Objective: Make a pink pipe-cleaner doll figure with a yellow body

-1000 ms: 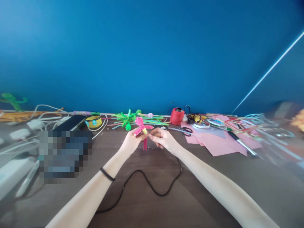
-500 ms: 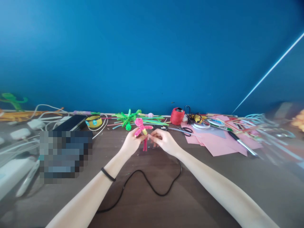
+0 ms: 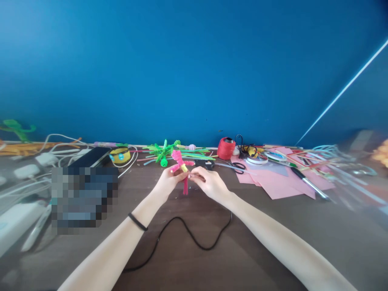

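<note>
A small pink figure of fuzzy wire (image 3: 177,158), with a yellow band round its middle, is held upright above the dark table. My left hand (image 3: 170,182) pinches it at the middle from the left. From the right, my right hand (image 3: 209,182) has its thumb and finger pressed together beside the yellow band; what they grip is too small to make out. The figure's pink legs hang down between my hands. Just behind it lies a green fuzzy figure (image 3: 163,152) on a bunch of coloured stems.
Black scissors (image 3: 239,166), a red spool (image 3: 226,148), pink paper (image 3: 279,186) and a pen (image 3: 309,184) lie to the right. At left are a phone (image 3: 91,157), yellow tape (image 3: 120,156) and white chargers (image 3: 27,171). A black cord (image 3: 194,238) curves in front.
My right hand has moved slightly left, up to the figure, and its fingers have come closer together. The pink figure is tilted a little differently.
</note>
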`<state>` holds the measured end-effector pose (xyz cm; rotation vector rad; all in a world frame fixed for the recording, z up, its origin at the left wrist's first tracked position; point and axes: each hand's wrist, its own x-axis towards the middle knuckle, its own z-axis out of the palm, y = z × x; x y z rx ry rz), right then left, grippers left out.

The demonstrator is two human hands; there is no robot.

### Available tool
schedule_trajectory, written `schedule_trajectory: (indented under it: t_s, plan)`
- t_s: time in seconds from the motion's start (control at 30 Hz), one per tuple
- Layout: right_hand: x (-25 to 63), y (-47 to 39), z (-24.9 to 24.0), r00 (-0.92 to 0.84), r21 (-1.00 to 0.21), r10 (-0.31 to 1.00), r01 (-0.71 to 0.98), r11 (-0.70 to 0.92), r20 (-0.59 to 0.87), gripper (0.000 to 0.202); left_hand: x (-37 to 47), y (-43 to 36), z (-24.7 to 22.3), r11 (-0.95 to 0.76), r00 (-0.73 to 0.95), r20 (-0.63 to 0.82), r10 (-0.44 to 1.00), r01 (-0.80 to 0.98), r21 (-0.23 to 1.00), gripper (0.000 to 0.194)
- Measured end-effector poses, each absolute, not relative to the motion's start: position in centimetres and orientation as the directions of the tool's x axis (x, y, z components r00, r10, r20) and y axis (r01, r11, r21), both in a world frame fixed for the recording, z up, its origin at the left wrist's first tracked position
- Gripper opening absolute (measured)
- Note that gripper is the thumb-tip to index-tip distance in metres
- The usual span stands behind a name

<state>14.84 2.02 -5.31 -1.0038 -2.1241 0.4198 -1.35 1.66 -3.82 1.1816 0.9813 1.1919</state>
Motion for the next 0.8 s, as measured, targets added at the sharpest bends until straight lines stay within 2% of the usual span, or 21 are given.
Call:
schedule_trajectory:
  t_s: [0.17, 0.3, 0.4, 0.47, 0.53, 0.63, 0.8]
  plan:
    - [14.6, 1.8, -5.8, -0.368, -0.526, 0.779, 0.584, 0.618, 0.507, 0.021, -1.2, 1.6, -4.0, -0.025, 0.146, 0.043, 0.988, -0.126, 0.992, 0.028]
    - [14.4, 1.4, -5.9, -0.316, -0.62, 0.816, 0.534, 0.575, 0.485, 0.021, -1.2, 1.6, -4.2, -0.08, 0.112, 0.088, 0.99, -0.079, 0.994, 0.028]
    - [14.1, 1.3, -5.6, -0.272, -0.8, 0.874, 0.359, 0.481, 0.404, 0.02, -1.1, 1.6, -4.2, -0.114, 0.097, 0.118, 0.988, -0.04, 0.993, 0.029]
    - [13.8, 1.4, -5.4, -0.253, -0.912, 0.916, 0.192, 0.363, 0.311, 0.02, -1.1, 1.6, -4.1, -0.145, 0.103, 0.145, 0.984, -0.007, 0.989, 0.028]
    - [13.6, 1.6, -5.3, -0.266, -0.975, 0.944, 0.05, 0.215, 0.195, 0.022, -1.2, 1.7, -4.1, -0.187, 0.116, 0.182, 0.976, 0.036, 0.982, 0.027]
    - [13.6, 2.0, -5.2, -0.328, -0.995, 0.943, -0.092, 0.03, 0.059, 0.027, -1.4, 1.9, -4.1, -0.258, 0.14, 0.24, 0.961, 0.127, 0.958, 0.026]
    - [14.0, 2.6, -5.4, -0.436, -0.959, 0.899, -0.236, -0.155, -0.038, 0.033, -1.7, 2.0, -4.1, -0.315, 0.2, 0.273, 0.941, 0.225, 0.922, 0.022]
